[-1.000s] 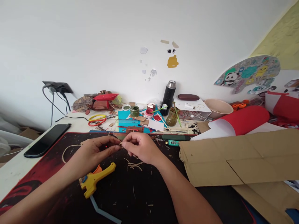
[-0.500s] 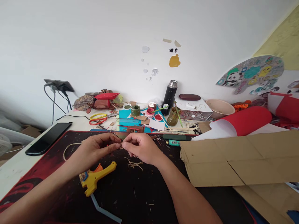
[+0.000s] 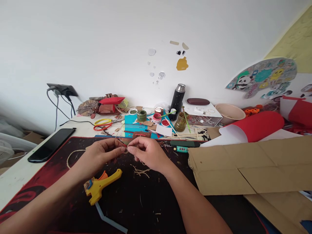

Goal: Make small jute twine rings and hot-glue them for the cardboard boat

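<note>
My left hand (image 3: 101, 152) and my right hand (image 3: 147, 153) meet fingertip to fingertip above the dark desk mat (image 3: 143, 201). Both are closed in a pinch on something tiny; a bit of red shows between the thumbs, but its kind is too small to make out. Short cut pieces of twine (image 3: 141, 172) lie on the mat below my right hand. A loop of twine (image 3: 69, 156) curves out on the far side of my left wrist. Nearer to me, a yellow glue gun (image 3: 103, 187) with an orange trigger lies beside my left forearm.
Behind my hands stand paint jars (image 3: 141, 116), scissors (image 3: 104, 123) and a black thermos (image 3: 177, 100). A phone (image 3: 52, 144) lies at left. Folded cardboard (image 3: 226, 169) covers the right side, with a red paper roll (image 3: 263, 125) behind it. Thin sticks lie near the glass jar (image 3: 180, 123).
My fingertips have risen slightly and shifted a little, and more red shows between them. Both hands stay pinched together. The things on the mat have not moved.
</note>
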The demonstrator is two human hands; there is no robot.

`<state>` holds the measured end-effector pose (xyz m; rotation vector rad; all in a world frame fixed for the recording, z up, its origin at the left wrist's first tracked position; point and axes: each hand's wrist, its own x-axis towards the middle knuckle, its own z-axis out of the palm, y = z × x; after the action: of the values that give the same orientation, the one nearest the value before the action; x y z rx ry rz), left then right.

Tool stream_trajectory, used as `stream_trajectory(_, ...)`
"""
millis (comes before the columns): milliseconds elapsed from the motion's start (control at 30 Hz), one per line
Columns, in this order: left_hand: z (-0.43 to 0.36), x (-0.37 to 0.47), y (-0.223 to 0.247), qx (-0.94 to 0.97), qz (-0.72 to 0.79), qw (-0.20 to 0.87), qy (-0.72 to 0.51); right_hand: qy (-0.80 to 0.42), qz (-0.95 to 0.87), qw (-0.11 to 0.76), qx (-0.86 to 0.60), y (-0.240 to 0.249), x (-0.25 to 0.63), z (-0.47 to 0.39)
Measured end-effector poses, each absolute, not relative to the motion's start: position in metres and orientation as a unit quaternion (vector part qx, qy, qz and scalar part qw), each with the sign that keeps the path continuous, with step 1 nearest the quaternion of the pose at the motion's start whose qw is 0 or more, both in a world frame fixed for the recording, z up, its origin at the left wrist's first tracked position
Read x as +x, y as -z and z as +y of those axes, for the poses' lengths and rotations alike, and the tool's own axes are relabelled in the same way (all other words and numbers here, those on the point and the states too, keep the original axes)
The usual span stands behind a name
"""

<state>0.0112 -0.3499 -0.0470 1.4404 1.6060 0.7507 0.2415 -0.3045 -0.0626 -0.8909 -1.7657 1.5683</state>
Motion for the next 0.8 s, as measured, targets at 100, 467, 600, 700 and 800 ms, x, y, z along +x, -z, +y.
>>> stream_trajectory(100,-0.350,0.016,0.043,0.568,0.638,0.422,-0.304,-0.582,-0.674,0.291,-0.351,0.061,0.241,-0.306)
stream_trajectory(467,-0.347,0.022,0.037,0.569,0.641,0.428,-0.287,-0.576,-0.675,0.287,-0.361,0.058,0.242,-0.304)
stream_trajectory(600,-0.346,0.019,0.037,0.593,0.630,0.416,-0.279,-0.580,-0.673,0.271,-0.371,0.056,0.242,-0.305)
stream_trajectory(700,-0.347,0.020,0.035,0.601,0.624,0.415,-0.277,-0.585,-0.672,0.259,-0.372,0.056,0.242,-0.305)
stream_trajectory(800,-0.347,0.022,0.033,0.595,0.629,0.416,-0.278,-0.579,-0.676,0.265,-0.370,0.058,0.242,-0.304)
